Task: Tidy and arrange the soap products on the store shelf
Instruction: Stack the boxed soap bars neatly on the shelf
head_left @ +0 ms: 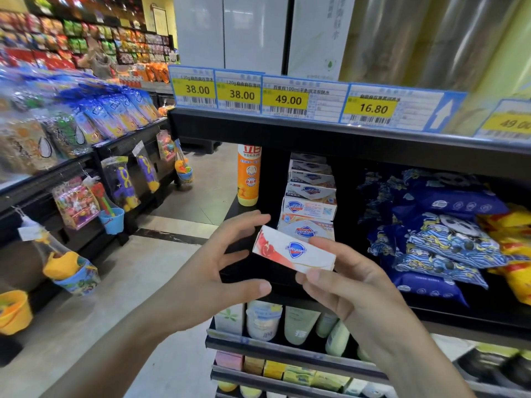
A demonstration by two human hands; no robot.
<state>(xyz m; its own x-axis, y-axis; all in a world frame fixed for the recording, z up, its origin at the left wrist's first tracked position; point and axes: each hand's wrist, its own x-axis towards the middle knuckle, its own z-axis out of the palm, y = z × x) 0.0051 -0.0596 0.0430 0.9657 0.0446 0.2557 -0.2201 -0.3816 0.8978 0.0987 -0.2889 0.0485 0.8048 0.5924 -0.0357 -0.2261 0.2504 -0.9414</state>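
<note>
White soap box (293, 252) | pinched by right hand (349, 285) fingers | left hand (214, 268) beside

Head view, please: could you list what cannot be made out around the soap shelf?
- Soap box: right end covered by right hand.
- Soap stack: top boxes lost in shelf shadow.
- Far-right price tag: blurred, cut by frame edge.
- Left hand: contact with box unclear.

Soap box (293, 251) before soap stack (310, 196), bottle (248, 175) left.
</note>
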